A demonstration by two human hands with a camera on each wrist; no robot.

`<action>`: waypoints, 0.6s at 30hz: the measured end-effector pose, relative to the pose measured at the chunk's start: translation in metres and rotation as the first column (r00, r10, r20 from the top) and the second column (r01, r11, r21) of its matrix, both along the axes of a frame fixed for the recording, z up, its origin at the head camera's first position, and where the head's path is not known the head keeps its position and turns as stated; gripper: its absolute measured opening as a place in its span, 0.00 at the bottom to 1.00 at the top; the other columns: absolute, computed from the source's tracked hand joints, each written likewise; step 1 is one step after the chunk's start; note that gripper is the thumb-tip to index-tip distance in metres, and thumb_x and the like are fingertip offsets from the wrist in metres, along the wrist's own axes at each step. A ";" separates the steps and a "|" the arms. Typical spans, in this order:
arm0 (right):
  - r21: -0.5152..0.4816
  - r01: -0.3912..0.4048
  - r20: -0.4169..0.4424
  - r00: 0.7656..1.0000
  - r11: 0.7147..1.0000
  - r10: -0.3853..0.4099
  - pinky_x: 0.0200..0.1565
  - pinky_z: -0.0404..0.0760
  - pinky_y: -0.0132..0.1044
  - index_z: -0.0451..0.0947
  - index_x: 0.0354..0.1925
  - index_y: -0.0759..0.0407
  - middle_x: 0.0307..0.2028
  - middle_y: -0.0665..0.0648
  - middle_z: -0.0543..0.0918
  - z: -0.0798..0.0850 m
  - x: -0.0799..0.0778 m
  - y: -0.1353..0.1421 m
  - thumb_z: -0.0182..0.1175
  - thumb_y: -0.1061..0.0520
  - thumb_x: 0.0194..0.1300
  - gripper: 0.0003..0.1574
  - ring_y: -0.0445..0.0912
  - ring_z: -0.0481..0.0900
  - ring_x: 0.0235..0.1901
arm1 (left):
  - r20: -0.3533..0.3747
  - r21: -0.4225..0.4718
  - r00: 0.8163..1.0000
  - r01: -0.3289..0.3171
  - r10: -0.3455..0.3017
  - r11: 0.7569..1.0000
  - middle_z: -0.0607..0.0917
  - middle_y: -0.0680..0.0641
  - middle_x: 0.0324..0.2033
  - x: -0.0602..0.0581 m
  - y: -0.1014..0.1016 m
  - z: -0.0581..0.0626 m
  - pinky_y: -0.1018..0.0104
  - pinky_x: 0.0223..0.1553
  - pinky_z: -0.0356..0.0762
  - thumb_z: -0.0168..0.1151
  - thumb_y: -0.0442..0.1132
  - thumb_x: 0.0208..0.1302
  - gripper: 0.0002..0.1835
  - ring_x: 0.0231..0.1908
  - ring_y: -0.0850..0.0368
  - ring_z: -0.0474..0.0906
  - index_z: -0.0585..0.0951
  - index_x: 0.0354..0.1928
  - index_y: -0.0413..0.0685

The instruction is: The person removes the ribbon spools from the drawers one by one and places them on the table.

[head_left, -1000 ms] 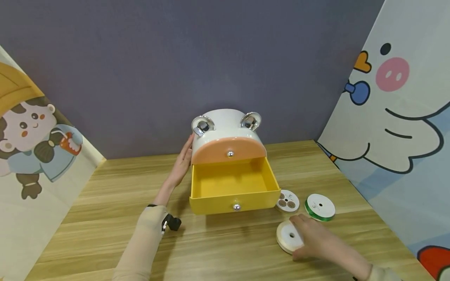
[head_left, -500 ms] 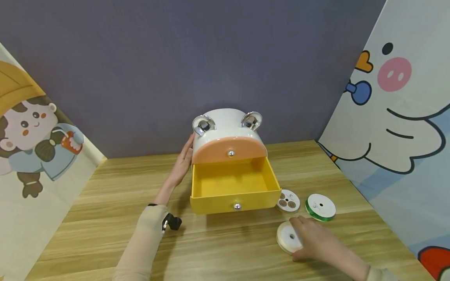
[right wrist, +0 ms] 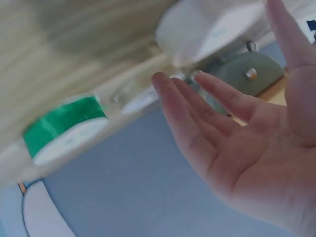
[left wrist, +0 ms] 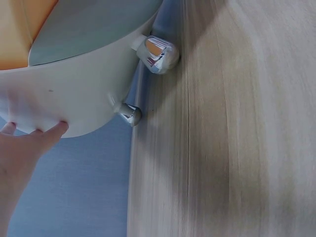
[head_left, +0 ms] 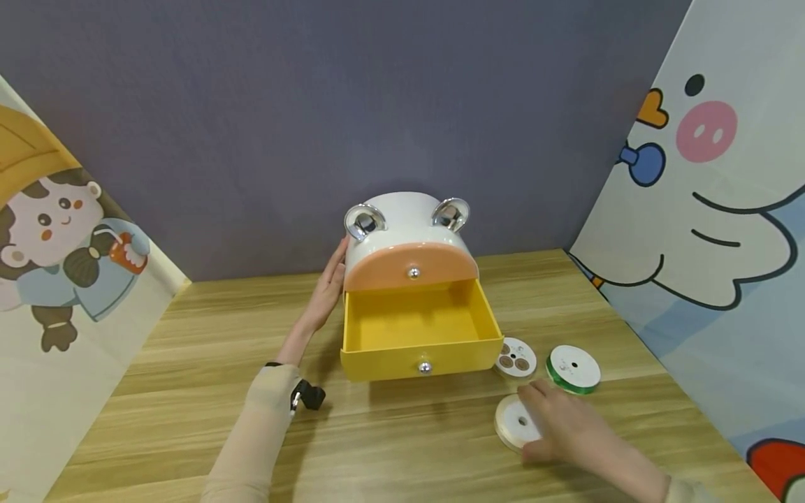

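Note:
My left hand [head_left: 323, 297] lies with extended fingers against the side of a white animal-shaped drawer cabinet [head_left: 402, 218]. In the left wrist view, its fingertips [left wrist: 60, 127] touch the curved shell. The peach upper drawer [head_left: 390, 267] is closed, and the yellow lower drawer [head_left: 411, 356] is pulled out. My right hand [head_left: 569, 427] hovers at the right side of a cream ribbon spool [head_left: 508, 427] lying flat on the table. Seen from the right wrist, the fingers and thumb are spread apart, with the cream spool [right wrist: 212, 34] beyond them.
A green ribbon spool [head_left: 574, 369] lies beyond my right hand. Beside the drawer's right corner, a spool with brown circles on its white face [head_left: 517, 358] is partly covered by that corner. A grey wall [head_left: 270, 140] stands behind; cartoon panels [head_left: 704, 209] flank the wooden table [head_left: 207, 363].
My right hand has shifted slightly at the cream spool, which stays in place. My left hand, the cabinet and the other spools have not moved.

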State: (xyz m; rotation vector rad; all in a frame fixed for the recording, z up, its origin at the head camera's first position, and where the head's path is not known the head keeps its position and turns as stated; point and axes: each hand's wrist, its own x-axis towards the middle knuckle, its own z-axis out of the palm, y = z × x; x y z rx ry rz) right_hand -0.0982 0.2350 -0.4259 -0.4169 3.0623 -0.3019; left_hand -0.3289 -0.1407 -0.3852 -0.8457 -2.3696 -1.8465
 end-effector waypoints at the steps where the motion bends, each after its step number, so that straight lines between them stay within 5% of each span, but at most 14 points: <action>1: -0.002 0.000 -0.021 1.000 1.000 0.000 0.39 0.86 0.51 0.78 0.54 0.60 0.51 0.61 0.82 0.003 0.000 -0.001 0.80 0.34 0.34 0.52 0.53 0.83 0.44 | -0.004 0.002 1.000 0.001 -0.001 1.000 0.43 0.46 0.80 0.000 0.000 0.000 0.39 0.77 0.42 0.31 0.39 0.81 0.28 0.80 0.45 0.38 0.48 0.80 0.56; 7: -0.056 -0.082 -0.133 0.988 0.995 0.074 0.31 0.83 0.36 0.80 0.51 0.54 0.48 0.54 0.85 0.022 0.002 -0.013 0.73 0.33 0.50 0.38 0.45 0.84 0.38 | -0.023 -0.001 1.000 -0.004 0.004 1.000 0.43 0.44 0.80 0.000 0.000 0.001 0.38 0.77 0.41 0.32 0.40 0.82 0.28 0.79 0.44 0.39 0.48 0.80 0.55; 10: -0.204 -0.170 -0.100 0.983 0.964 0.152 0.32 0.82 0.31 0.80 0.50 0.53 0.43 0.52 0.86 0.028 -0.001 -0.024 0.70 0.36 0.56 0.31 0.39 0.83 0.36 | -0.020 -0.006 1.000 -0.012 0.011 1.000 0.43 0.43 0.80 0.001 0.001 0.002 0.38 0.77 0.42 0.32 0.40 0.82 0.28 0.79 0.44 0.39 0.48 0.80 0.56; 14: -0.526 -0.198 0.045 0.965 0.827 0.259 0.31 0.81 0.27 0.80 0.51 0.55 0.41 0.53 0.86 0.030 -0.009 -0.041 0.66 0.42 0.64 0.23 0.33 0.81 0.35 | -0.011 -0.008 1.000 -0.013 0.013 1.000 0.43 0.43 0.80 0.002 0.001 0.003 0.38 0.77 0.42 0.32 0.42 0.82 0.28 0.79 0.44 0.39 0.48 0.80 0.55; 18: -0.730 -0.037 0.241 0.920 0.683 0.308 0.37 0.85 0.32 0.79 0.54 0.58 0.45 0.58 0.86 0.031 -0.016 -0.061 0.61 0.46 0.70 0.22 0.37 0.83 0.38 | 0.001 -0.013 1.000 -0.016 0.016 1.000 0.43 0.44 0.80 0.002 0.001 0.003 0.39 0.77 0.42 0.32 0.42 0.82 0.28 0.80 0.45 0.38 0.48 0.80 0.56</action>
